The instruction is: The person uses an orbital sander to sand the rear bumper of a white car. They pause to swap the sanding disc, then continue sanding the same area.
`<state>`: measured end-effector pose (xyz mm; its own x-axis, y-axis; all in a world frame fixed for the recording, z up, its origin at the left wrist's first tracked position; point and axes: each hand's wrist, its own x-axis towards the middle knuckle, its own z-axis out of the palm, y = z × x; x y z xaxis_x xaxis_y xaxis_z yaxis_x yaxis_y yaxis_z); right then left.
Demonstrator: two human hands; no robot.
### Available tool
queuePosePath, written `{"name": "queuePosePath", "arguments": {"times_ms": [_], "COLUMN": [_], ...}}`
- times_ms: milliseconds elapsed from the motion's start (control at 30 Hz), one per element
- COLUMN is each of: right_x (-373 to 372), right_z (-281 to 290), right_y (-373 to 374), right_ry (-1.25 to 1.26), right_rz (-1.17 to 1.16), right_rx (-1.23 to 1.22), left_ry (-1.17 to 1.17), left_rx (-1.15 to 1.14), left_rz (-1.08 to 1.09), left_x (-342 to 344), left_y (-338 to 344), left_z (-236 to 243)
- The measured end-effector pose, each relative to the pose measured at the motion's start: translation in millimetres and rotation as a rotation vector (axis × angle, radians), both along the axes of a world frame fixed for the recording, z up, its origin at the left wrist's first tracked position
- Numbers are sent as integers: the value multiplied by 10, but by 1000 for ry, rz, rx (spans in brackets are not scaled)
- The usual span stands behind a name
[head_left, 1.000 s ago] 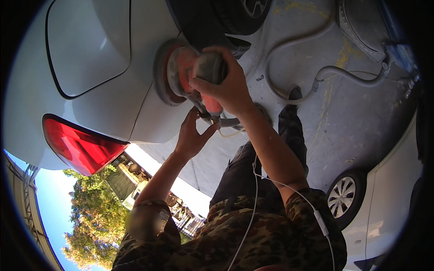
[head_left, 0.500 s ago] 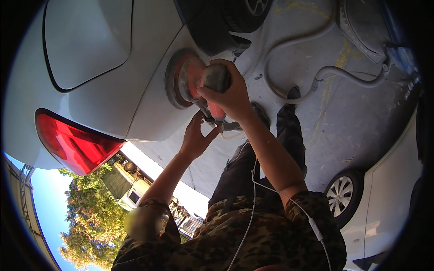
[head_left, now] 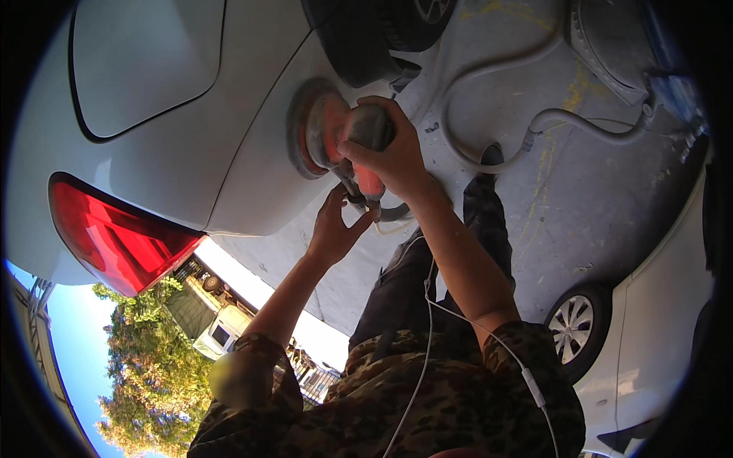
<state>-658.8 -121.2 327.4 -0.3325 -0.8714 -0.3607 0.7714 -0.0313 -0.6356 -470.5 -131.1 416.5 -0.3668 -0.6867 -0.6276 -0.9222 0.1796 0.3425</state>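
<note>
The right hand (head_left: 397, 156) grasps a red-and-black disc sander (head_left: 334, 126) against pale-grey car bodywork (head_left: 252, 179). The left hand (head_left: 334, 235) grips its dark hose fitting (head_left: 356, 201).

Room lies between hands (head_left: 398, 159) and hose (head_left: 490, 69); car panel (head_left: 252, 183) blocks left.

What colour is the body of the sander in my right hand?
The sander's body is orange-red; it shows best in the head view.
</note>
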Motion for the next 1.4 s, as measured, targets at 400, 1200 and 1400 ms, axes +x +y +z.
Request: {"name": "queuePosePath", "arguments": {"times_ms": [400, 1200, 1400], "right_x": [110, 356, 295], "right_z": [-18, -306, -300], "right_y": [57, 76, 34], "right_ry": [32, 126, 196], "right_rz": [23, -54, -119], "right_rx": [15, 62, 19], "left_ry": [23, 54, 117], "left_rx": [18, 32, -6], "left_rz": [0, 42, 9], "left_x": [124, 381, 375], "left_y": [24, 56, -45], "left_z": [-68, -411, -472]}}
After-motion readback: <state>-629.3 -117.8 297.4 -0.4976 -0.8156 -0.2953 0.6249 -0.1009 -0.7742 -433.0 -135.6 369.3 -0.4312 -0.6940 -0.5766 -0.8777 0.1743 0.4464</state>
